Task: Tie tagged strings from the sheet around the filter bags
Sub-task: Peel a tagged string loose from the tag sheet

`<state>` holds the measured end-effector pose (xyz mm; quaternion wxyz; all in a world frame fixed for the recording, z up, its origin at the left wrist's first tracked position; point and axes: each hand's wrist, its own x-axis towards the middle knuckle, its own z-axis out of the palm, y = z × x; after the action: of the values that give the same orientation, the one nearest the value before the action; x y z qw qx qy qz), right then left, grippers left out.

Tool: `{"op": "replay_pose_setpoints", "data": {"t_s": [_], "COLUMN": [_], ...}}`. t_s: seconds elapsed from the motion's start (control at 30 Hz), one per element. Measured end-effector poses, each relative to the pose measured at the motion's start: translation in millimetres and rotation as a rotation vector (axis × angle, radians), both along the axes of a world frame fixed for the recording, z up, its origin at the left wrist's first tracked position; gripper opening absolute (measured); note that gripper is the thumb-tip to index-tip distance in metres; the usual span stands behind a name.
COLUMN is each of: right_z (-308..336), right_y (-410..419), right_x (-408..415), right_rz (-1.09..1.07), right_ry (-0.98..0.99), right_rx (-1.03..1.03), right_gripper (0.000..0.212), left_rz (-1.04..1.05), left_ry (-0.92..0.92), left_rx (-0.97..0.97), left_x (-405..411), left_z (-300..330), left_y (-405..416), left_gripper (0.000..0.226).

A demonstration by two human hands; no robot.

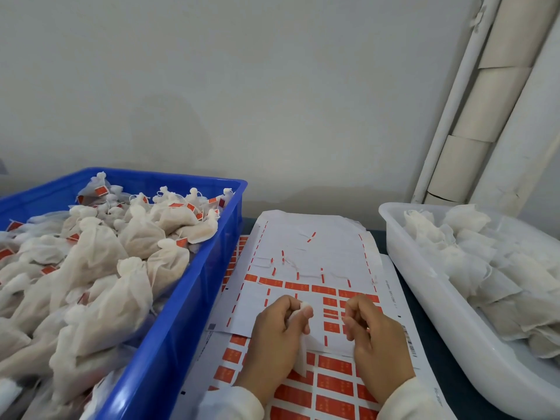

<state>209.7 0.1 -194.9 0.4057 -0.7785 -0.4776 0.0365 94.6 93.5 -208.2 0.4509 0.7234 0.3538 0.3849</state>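
Note:
My left hand grips a white filter bag by its bunched neck, and the bag hangs below my fingers over the sheet. My right hand is pinched shut just to the right of it; a string between its fingers is too thin to make out. Both hands hover over a white sheet whose upper part is mostly stripped, with rows of red tags left lower down and loose strings scattered on it.
A blue crate on the left is heaped with tied bags bearing red tags. A white tub on the right holds untied filter bags. More tag sheets lie stacked underneath. Wall and pipes stand behind.

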Motion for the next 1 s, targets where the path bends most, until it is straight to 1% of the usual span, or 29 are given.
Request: {"op": "replay_pose_setpoints", "data": {"t_s": [0.13,0.23,0.3,0.4,0.43,0.57,0.7,0.83,0.93,1.0], "right_z": [0.5,0.0,0.0,1.4,1.6,0.0,-0.3,-0.7,-0.5,1.1], "right_y": [1.1,2.2,1.5,0.1,-0.2,-0.4,-1.0,-0.3,0.3,-0.6], "right_x": [-3.2,-6.1,-6.3,-4.9,-4.7,-6.6,-7.2,-5.4,-2.7,3.0], "right_rz": [0.012,0.027,0.032,0.044,0.054,0.075,0.05,-0.017,-0.03,0.024], "right_ry": [0.019,0.036,0.043,0.044,0.036,-0.002,0.003,0.016,0.043,0.096], "right_rx": [0.007,0.014,0.031,0.056,0.061,0.056,0.045,0.065,0.078,0.054], "right_gripper": [0.023,0.025,0.025,0.023,0.023,0.023,0.023,0.027,0.027,0.024], "left_rz": [0.129,0.161,0.106,-0.025,-0.043,-0.063,-0.048,-0.004,0.037,0.032], "left_ry": [-0.042,-0.095,-0.133,-0.241,-0.247,-0.148,-0.156,-0.159,-0.122,-0.072], "left_rx": [-0.006,-0.067,-0.143,-0.281,-0.29,-0.18,-0.137,-0.114,-0.075,-0.037], "left_x": [2.7,2.4,1.1,0.3,0.6,-1.2,-4.2,-1.4,-1.0,-1.9], "left_z": [1.4,3.3,5.2,11.8,13.8,16.2,15.6,13.0,11.0,10.6], "left_y": [-4.5,-6.7,-5.4,-2.9,-2.5,-6.0,-5.6,-6.7,-6.0,-5.2], "left_gripper": [0.02,0.022,0.022,0.017,0.015,0.009,0.015,0.012,0.011,0.012]}}
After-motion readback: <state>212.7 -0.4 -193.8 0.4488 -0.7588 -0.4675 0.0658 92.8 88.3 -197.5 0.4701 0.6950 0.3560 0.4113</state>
